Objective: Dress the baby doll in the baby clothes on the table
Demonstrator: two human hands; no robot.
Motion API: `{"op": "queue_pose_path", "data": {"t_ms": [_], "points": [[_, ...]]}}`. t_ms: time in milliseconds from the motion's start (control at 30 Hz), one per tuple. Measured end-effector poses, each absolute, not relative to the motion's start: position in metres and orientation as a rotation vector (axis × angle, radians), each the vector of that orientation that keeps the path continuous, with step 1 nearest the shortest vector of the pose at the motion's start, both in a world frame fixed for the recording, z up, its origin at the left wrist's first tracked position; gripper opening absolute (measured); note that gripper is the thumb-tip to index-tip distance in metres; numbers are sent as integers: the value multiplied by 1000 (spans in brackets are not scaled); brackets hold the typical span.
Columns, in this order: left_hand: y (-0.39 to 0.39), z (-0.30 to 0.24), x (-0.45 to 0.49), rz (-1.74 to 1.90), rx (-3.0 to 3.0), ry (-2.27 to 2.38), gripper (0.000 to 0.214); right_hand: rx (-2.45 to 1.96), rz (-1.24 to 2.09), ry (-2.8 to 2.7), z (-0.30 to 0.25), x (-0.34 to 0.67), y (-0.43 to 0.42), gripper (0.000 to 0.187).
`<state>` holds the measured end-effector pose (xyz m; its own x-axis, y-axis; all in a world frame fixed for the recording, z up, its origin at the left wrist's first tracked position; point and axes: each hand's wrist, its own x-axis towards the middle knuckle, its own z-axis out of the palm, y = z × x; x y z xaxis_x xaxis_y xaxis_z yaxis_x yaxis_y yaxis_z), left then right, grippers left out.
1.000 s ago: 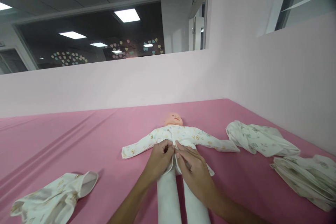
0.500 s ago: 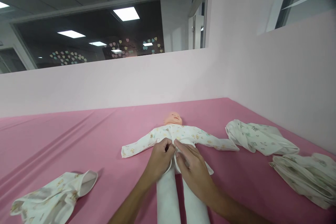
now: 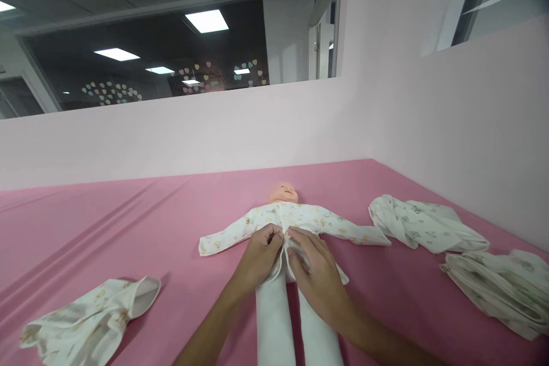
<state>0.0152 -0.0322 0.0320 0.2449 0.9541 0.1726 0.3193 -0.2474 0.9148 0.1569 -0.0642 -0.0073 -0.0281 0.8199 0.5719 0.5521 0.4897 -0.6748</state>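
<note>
A baby doll lies on its back in the middle, head away from me, wearing a white long-sleeved baby shirt printed with small figures. Its sleeves spread out to both sides. My left hand is closed, pinching the left front edge of the shirt at the midline. Close beside it, my right hand has its thumb and fingertips bent together on the right front edge. Below the hands the front parts, and two white legs extend toward me. Any fastener is hidden by my fingertips.
A crumpled printed garment lies at the left front. On the right are a loosely bunched printed cloth and a folded printed stack. The pink sheet meets a pale wall with a window.
My left hand has turned slightly, its thumb and fingers now pressed along the shirt edge. My right fingertips have bent in at the midline. The doll and other cloths stay put.
</note>
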Motion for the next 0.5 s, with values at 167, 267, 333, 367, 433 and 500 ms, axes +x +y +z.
{"op": "queue_pose_path", "data": {"t_ms": [167,267,333,367,433,500], "points": [[-31,30,13,938,1701,1131,30,-1197,440,-1666,-8,158,-62,39],[-34,31,15,891,1696,1153,30,-1184,399,-1718,-8,159,-60,42],[-36,33,17,912,1785,1201,29,-1178,378,-1749,-8,159,-60,44],[-37,33,17,941,1850,1226,28,-1174,370,-1764,-9,159,-60,45],[-38,33,18,998,1964,1268,29,-1164,354,-1789,-10,159,-60,46],[-38,33,18,999,1991,1281,29,-1155,328,-1820,-10,159,-61,47]]}}
